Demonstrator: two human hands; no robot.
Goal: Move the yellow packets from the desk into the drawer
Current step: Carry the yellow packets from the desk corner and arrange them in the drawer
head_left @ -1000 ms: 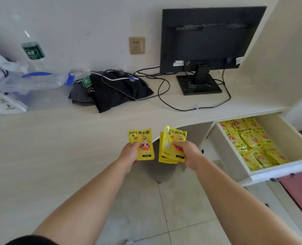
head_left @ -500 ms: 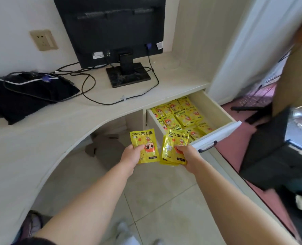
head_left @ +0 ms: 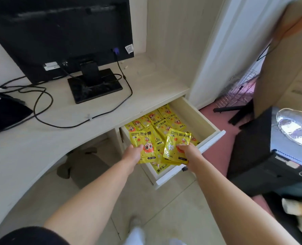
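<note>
A person holds yellow packets over an open drawer (head_left: 198, 119) set under the right end of a pale wooden worktop (head_left: 40, 138). The left hand (head_left: 133, 153) grips a single yellow packet (head_left: 144, 144) by its lower left corner, thumb on the printed face; the packet stands nearly upright above the drawer's left side. The right hand (head_left: 189, 152) is clenched on a small stack of yellow packets (head_left: 177, 147), held by the lower right edge just above the drawer's white front panel (head_left: 187, 163). How many packets the stack holds cannot be told. Inside the drawer, more loose yellow packets (head_left: 161, 123) lie overlapping and cover most of its floor, from the front panel back under the worktop's edge. Behind the drawer, on the worktop, a black monitor (head_left: 61, 32) stands on a square base, with black cables (head_left: 44, 103) looping to the left of it. To the right of the drawer, a black computer case (head_left: 274, 167) sits on the pink floor. Both bare forearms reach toward the drawer from the lower edge of the view.
</note>
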